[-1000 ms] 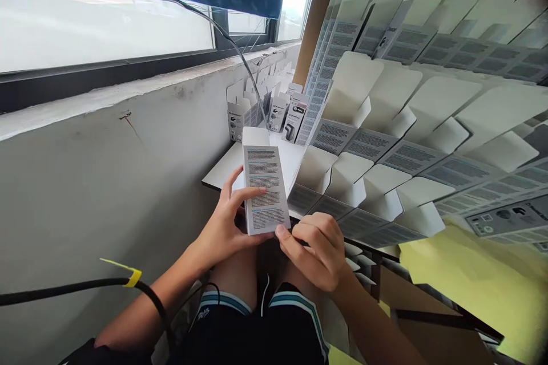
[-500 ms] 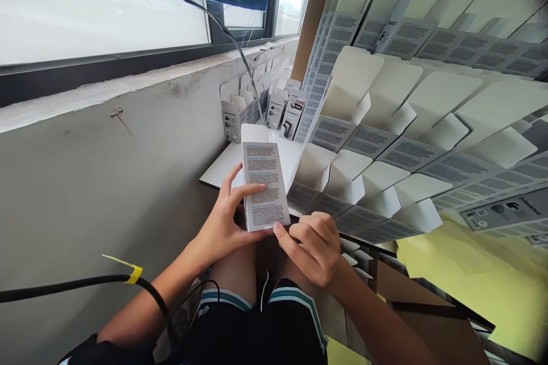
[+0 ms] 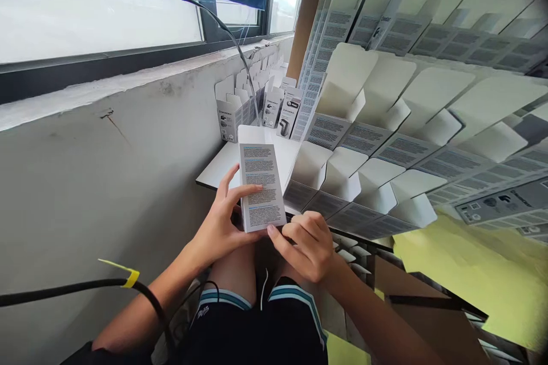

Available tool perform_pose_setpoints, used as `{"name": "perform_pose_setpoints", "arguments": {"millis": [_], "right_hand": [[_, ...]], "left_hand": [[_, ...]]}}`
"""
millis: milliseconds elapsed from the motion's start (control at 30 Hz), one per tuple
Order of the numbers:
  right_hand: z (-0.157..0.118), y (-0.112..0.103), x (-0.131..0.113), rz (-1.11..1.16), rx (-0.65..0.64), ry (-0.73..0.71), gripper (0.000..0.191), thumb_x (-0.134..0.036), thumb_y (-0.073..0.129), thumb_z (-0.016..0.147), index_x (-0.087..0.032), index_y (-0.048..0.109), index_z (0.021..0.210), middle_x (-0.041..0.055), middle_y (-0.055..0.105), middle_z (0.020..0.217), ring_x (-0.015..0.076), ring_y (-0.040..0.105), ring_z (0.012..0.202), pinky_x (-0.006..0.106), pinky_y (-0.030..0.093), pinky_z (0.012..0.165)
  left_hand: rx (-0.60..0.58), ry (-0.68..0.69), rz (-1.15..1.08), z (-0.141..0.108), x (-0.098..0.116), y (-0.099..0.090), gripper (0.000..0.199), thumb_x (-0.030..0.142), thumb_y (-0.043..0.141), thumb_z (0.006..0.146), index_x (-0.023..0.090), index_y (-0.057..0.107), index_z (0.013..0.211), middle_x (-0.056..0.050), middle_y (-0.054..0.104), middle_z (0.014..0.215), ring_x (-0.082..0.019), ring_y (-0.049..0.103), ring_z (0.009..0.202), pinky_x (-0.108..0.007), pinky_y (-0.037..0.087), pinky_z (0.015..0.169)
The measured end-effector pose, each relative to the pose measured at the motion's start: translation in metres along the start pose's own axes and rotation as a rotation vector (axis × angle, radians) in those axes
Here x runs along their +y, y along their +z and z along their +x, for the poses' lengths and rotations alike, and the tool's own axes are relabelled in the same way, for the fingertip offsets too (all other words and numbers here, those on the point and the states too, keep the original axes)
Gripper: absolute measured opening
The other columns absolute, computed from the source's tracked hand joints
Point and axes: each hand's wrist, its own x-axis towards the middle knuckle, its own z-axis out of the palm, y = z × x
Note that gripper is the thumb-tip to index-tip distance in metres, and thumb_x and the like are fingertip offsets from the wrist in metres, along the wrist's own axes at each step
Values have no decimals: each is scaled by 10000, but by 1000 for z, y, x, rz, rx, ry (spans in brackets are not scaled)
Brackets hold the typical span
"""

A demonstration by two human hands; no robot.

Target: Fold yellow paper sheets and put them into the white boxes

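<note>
We see two bare hands at a tall white cardboard box [image 3: 262, 188] with rows of small grey and blue print on its side. The box is held up just past the near edge of a white board [image 3: 220, 166], above the person's black shorts [image 3: 252, 325]. A white top flap [image 3: 252, 134] stands open at its far end.

The left hand [image 3: 220, 222] is clamped on the box, with its fingers [image 3: 247, 189] lying across the printed side. The right hand [image 3: 306, 248] is curled at the box's lower corner, and one fingertip [image 3: 270, 229] meets the bottom edge. We cannot tell if this hand grips the box or only touches it. The two hands are close, but they look apart.

Not much has changed in the last moments. The box and both hands sit almost the same way, and the whole view has only slid a little.

Past the box, near the far edge of the white board, small white boxes [image 3: 229, 117] stand in rows. To the right, many open white cartons [image 3: 385, 142] stand in rows with their flaps up.
</note>
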Motion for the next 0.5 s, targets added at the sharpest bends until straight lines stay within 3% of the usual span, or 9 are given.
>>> {"name": "perform_pose_setpoints", "arguments": {"millis": [333,500], "right_hand": [[-2,-2,5,97,-116,53,191,-104,748,814,-129,692,996,49,624,828,178,528,841,347,446,768],[0,-11,7,234,-172,121,279,-350,715,888,-127,680,1052,93,609,920,217,523,898,401,456,796]], "left_hand": [[-49,-5,29,-3,-2,-1,683,296,864,720,321,550,1327,-83,85,1666,-399,399,1437,-423,646,860],[-43,0,33,-2,-5,-1,705,353,862,733,317,524,1350,-105,94,1661,-409,346,1466,-434,639,874]]}}
